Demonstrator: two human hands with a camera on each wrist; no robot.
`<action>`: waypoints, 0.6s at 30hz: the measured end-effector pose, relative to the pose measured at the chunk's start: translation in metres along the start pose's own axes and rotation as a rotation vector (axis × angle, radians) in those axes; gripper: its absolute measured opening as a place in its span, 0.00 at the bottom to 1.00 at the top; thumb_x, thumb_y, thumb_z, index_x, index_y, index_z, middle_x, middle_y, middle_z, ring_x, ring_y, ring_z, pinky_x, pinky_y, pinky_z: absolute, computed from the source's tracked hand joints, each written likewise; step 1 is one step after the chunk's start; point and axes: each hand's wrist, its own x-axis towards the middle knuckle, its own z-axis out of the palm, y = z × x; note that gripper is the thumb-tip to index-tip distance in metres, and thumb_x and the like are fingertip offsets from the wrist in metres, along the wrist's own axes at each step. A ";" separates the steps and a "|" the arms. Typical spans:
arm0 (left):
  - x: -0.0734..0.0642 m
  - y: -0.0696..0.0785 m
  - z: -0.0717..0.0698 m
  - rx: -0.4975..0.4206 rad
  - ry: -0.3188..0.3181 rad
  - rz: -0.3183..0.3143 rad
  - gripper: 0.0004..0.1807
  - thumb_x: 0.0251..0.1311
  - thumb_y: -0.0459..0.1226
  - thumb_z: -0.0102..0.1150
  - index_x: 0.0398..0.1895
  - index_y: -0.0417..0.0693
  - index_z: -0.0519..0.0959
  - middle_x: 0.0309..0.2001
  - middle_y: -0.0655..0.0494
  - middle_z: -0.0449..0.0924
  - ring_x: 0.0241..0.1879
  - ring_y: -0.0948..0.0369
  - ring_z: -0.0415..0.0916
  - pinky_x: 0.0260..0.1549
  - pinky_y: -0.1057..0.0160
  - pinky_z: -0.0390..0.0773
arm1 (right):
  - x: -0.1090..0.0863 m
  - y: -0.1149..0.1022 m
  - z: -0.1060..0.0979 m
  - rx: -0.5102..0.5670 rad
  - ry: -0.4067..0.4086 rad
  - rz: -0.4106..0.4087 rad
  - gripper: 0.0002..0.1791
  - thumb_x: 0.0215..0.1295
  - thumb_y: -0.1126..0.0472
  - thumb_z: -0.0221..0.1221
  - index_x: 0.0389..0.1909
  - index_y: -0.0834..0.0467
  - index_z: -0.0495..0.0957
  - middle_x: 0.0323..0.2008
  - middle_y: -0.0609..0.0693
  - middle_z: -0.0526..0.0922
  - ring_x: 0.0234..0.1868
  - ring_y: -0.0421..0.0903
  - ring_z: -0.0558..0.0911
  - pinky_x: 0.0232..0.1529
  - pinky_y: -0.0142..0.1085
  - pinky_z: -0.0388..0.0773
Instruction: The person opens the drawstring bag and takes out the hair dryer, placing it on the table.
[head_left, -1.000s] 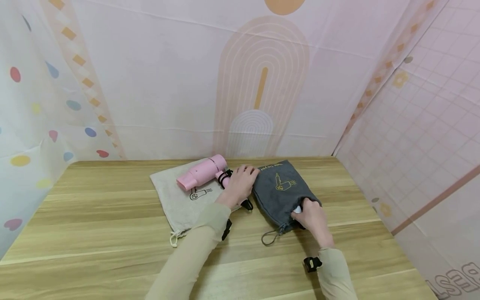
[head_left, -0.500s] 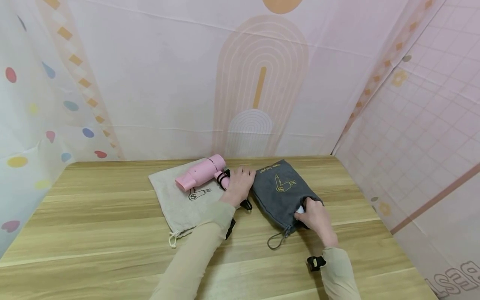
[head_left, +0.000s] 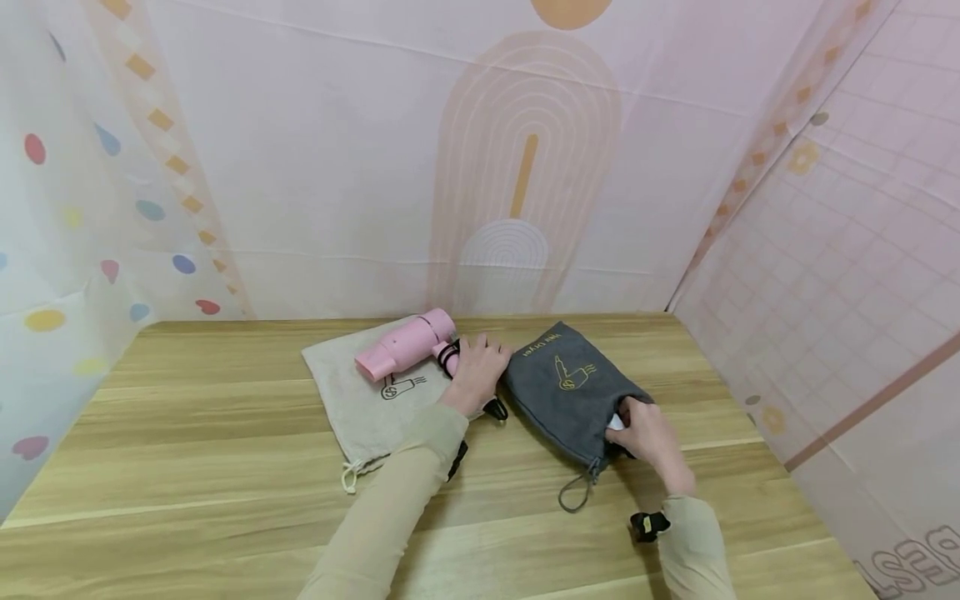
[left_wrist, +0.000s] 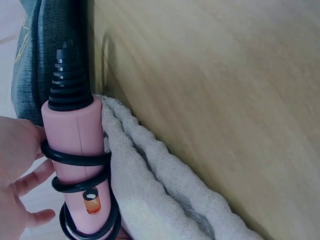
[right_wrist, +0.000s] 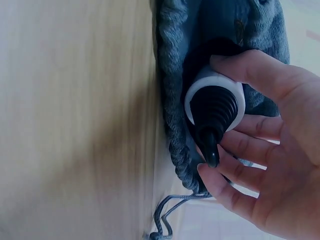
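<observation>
A pink hair dryer lies on a beige drawstring bag. My left hand is over its handle, fingers reaching toward the near edge of a dark grey drawstring bag. Loosely spread fingers show beside the cord-wrapped handle in the left wrist view. My right hand is at the grey bag's mouth, gripping the white handle of what looks like another hair dryer. Its black ribbed cord sleeve points out of the opening; the rest is hidden inside the bag.
Both bags lie on a wood-grain table, close to its back edge. Patterned cloth walls rise behind and at both sides. The grey bag's drawstring loop trails toward the front.
My right hand has shifted right and slightly nearer with the grey bag's mouth and drawstring, turning the bag a little. The left hand and the pink hair dryer stay almost in place.
</observation>
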 end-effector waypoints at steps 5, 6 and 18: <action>0.000 -0.002 0.002 -0.019 0.006 0.000 0.32 0.43 0.42 0.73 0.55 0.52 0.74 0.52 0.51 0.80 0.55 0.50 0.70 0.56 0.42 0.68 | -0.002 0.007 -0.005 0.016 -0.026 -0.018 0.13 0.53 0.59 0.63 0.34 0.64 0.76 0.27 0.53 0.78 0.24 0.45 0.72 0.25 0.36 0.69; 0.000 -0.002 0.002 -0.022 0.006 -0.001 0.30 0.45 0.42 0.72 0.55 0.52 0.74 0.52 0.51 0.80 0.55 0.50 0.70 0.56 0.41 0.68 | -0.002 0.008 -0.005 0.017 -0.032 -0.019 0.14 0.53 0.58 0.63 0.35 0.64 0.76 0.27 0.54 0.78 0.24 0.45 0.72 0.26 0.36 0.69; 0.000 -0.001 0.003 -0.027 -0.009 -0.005 0.30 0.47 0.40 0.71 0.56 0.53 0.74 0.53 0.51 0.80 0.56 0.49 0.70 0.59 0.40 0.66 | -0.002 0.022 -0.014 0.035 -0.062 -0.012 0.16 0.54 0.57 0.65 0.36 0.65 0.77 0.29 0.54 0.81 0.26 0.44 0.75 0.27 0.37 0.71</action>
